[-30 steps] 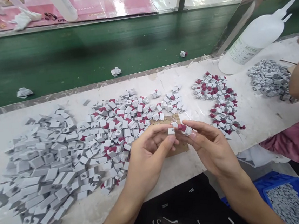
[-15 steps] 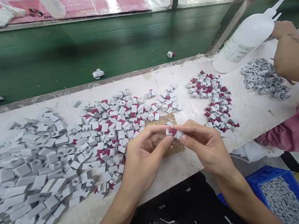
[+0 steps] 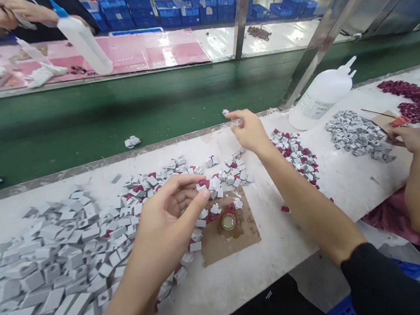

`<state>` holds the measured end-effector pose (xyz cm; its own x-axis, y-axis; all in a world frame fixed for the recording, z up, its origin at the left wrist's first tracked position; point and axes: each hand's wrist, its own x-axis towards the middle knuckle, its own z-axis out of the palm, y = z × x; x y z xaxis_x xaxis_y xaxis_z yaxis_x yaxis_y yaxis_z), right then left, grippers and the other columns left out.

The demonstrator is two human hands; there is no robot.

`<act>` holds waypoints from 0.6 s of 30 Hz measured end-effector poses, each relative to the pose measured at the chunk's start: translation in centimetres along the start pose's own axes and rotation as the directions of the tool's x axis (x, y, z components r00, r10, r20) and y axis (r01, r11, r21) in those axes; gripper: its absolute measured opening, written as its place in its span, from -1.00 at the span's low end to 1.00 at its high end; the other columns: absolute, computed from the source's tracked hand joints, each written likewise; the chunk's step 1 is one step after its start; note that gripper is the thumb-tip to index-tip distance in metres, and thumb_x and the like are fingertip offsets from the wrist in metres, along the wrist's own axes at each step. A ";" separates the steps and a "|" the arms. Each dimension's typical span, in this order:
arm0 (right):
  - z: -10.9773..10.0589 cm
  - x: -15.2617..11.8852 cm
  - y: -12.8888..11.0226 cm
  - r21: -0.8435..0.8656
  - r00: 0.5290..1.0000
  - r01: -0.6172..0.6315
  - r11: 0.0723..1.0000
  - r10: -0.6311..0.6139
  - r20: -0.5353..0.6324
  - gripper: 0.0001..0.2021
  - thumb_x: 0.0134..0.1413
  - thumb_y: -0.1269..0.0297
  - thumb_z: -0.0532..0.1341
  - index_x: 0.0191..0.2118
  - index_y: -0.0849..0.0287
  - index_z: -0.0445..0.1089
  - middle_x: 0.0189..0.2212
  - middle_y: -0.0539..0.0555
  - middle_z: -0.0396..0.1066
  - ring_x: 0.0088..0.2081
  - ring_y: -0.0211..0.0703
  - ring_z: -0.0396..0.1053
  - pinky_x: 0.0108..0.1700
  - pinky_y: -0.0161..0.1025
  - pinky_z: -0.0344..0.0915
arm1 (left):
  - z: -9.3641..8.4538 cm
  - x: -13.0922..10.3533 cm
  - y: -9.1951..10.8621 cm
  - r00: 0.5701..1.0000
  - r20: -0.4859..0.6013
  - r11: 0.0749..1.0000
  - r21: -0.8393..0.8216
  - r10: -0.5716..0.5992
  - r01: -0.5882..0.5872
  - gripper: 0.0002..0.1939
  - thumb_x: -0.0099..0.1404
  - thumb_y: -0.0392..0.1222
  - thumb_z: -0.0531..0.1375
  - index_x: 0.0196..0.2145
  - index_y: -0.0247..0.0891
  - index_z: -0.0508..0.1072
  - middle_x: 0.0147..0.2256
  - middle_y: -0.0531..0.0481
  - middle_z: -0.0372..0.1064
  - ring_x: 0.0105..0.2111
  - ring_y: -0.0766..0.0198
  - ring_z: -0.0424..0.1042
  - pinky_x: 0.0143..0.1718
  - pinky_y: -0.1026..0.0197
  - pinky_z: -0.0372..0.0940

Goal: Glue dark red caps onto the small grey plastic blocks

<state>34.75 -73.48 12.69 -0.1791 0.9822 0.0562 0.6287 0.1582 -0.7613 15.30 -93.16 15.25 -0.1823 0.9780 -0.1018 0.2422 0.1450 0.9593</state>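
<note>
My left hand (image 3: 172, 208) is closed, pinching a small grey-and-red plastic piece (image 3: 202, 184) between thumb and fingertips above the pile. My right hand (image 3: 246, 127) reaches out over the far edge of the bench, its index finger extended and thumb apart. Close to its fingertips, at the green belt, is another small grey-and-red piece (image 3: 225, 112); whether they touch it is unclear. Beneath my left hand, a brown cardboard sheet (image 3: 219, 248) bears a small round dish (image 3: 228, 220) in a wet patch, with a few pieces around it.
Loose grey blocks (image 3: 57, 271) heap up on the left. Joined grey-and-red pieces (image 3: 299, 159) lie right of my arm. A white squeeze bottle (image 3: 319, 98) stands by a metal post (image 3: 311, 48). Another person's hand (image 3: 412, 138) works beside a grey pile (image 3: 356, 136). The green belt (image 3: 80, 118) runs behind.
Both hands were together on a grey-and-red piece. My right hand has moved forward to the belt, while my left keeps a piece. The view has tilted up, and the co-worker's hand has left the bottle.
</note>
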 end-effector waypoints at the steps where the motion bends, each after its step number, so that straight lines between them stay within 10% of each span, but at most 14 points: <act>1: 0.8 2.4 0.0 -0.027 1.000 -0.004 1.000 0.003 -0.027 -0.47 0.46 0.63 0.18 0.37 0.16 0.63 0.46 0.27 0.48 0.33 0.12 0.56 0.48 0.12 0.43 | 0.3 0.7 0.3 1.000 0.005 1.000 0.010 0.008 -0.008 -0.78 0.42 0.00 0.46 -0.06 -0.10 0.70 -0.18 -0.07 0.70 -0.21 0.09 0.68 -0.23 0.13 0.61; 5: 3.3 8.4 0.0 -0.045 0.999 -0.018 0.999 0.016 -0.037 -0.59 0.35 0.63 0.29 0.20 0.25 0.70 0.39 0.34 0.53 0.45 0.30 0.41 0.55 0.26 0.29 | 2.0 5.3 1.2 0.998 0.017 0.988 0.139 0.064 -0.066 -0.82 0.41 -0.09 0.41 -0.07 -0.16 0.69 -0.11 -0.14 0.72 -0.16 0.01 0.66 -0.17 0.02 0.58; 9: 3.0 8.6 -0.2 0.024 0.996 -0.061 0.998 0.062 -0.058 -0.76 0.38 0.53 0.32 0.02 0.30 0.73 0.14 0.37 0.68 0.25 0.24 0.58 0.43 0.22 0.44 | 3.1 13.2 1.3 0.995 -0.062 0.958 0.279 0.082 -0.062 -0.89 0.38 -0.30 0.39 -0.14 -0.23 0.70 -0.01 -0.24 0.72 -0.04 -0.04 0.67 0.07 -0.09 0.56; 14: -0.6 0.4 -0.2 0.191 0.994 -0.095 0.977 0.104 -0.036 -0.63 0.43 0.32 0.36 0.24 0.34 0.65 0.10 0.35 0.73 -0.08 0.05 0.77 0.10 0.01 0.70 | 5.4 22.2 0.8 0.997 -0.071 0.937 0.349 0.005 0.020 -0.89 0.47 -0.33 0.42 -0.06 -0.33 0.69 0.03 -0.30 0.70 0.09 -0.08 0.66 0.25 -0.17 0.52; 18: -2.9 -10.2 1.8 0.251 0.988 -0.154 0.956 0.147 0.047 -0.60 0.30 -0.03 0.51 0.03 0.19 0.79 -0.23 0.25 0.79 -0.29 0.19 0.77 -0.14 0.11 0.76 | 7.7 25.4 0.9 0.998 0.005 0.896 0.440 -0.069 0.060 -0.68 0.61 -0.06 0.41 0.18 -0.26 0.63 0.18 -0.19 0.61 0.13 -0.01 0.65 0.19 -0.18 0.60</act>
<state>39.93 -82.95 12.60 -0.1204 0.9889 -0.0867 0.4381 -0.0254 -0.8986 18.27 -67.01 11.49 -0.1938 0.9663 -0.1692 0.6252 0.2546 0.7378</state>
